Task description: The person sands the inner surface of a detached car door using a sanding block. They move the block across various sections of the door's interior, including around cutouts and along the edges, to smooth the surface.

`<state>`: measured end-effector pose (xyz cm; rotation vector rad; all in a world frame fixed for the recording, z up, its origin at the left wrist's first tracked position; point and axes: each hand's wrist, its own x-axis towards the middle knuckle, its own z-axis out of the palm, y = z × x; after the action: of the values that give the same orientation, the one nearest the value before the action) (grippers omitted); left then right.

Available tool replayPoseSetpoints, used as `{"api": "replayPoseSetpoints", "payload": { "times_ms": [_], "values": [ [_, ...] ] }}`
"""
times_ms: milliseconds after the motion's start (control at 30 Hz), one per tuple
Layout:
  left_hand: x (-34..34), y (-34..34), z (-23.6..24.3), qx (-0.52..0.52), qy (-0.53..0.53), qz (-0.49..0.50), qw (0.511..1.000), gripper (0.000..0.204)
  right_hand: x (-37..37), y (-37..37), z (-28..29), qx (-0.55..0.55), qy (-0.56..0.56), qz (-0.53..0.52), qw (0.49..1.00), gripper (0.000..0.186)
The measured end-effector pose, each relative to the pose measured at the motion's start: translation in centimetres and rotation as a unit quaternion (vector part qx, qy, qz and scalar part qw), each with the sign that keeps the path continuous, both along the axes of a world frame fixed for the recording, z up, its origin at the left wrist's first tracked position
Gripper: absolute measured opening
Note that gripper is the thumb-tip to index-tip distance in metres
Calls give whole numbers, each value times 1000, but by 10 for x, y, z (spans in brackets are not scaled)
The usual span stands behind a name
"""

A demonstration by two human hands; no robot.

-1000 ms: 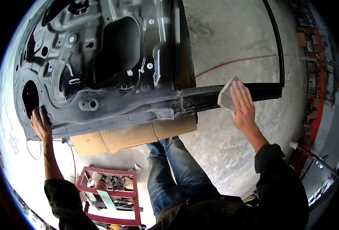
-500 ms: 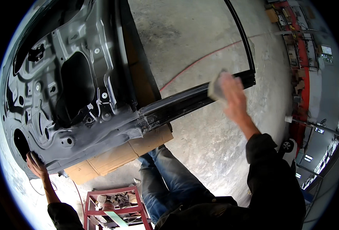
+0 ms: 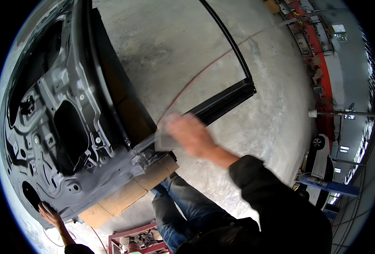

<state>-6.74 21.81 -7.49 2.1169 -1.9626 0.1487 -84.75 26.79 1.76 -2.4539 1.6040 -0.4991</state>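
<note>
A bare grey car door (image 3: 111, 167) lies inner side up, its black window frame (image 3: 227, 99) reaching off to the right. My right hand (image 3: 191, 134) is closed on a greyish-beige sanding pad (image 3: 165, 143), blurred by motion. The pad is over the frame's lower bar, close to where the bar meets the door panel. At the door's near left corner, beside an oval hole (image 3: 30, 195), my left hand (image 3: 50, 215) rests on the panel with its fingers stretched out. Part of the bar is hidden behind my right hand.
Cardboard (image 3: 124, 192) lies under the door's near edge. A red metal cart (image 3: 115, 240) with cans and small items stands by my legs. A red hose (image 3: 187, 86) crosses the concrete floor. Shelving and a white car (image 3: 321, 156) are far right.
My right hand has swept left along the frame bar with the sanding pad, toward the door panel. My left hand stays at the door's corner. The view has shifted.
</note>
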Motion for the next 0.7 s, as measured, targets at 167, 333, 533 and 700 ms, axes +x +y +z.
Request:
{"api": "replayPoseSetpoints", "payload": {
  "times_ms": [167,333,533,700],
  "values": [
    [-11,-3,13,15,14,10,1000,52,-157,-10,103,15,244,-155,957,65],
    [-13,-2,9,-15,-41,23,999,52,-81,2,17,-39,128,-217,967,66],
    [-48,-12,8,-6,-12,7,1000,52,119,17,-35,28,-30,-136,990,58],
    [7,-14,7,-61,-79,-15,995,50,67,1,-14,-25,-87,-25,996,52]
  ]
}}
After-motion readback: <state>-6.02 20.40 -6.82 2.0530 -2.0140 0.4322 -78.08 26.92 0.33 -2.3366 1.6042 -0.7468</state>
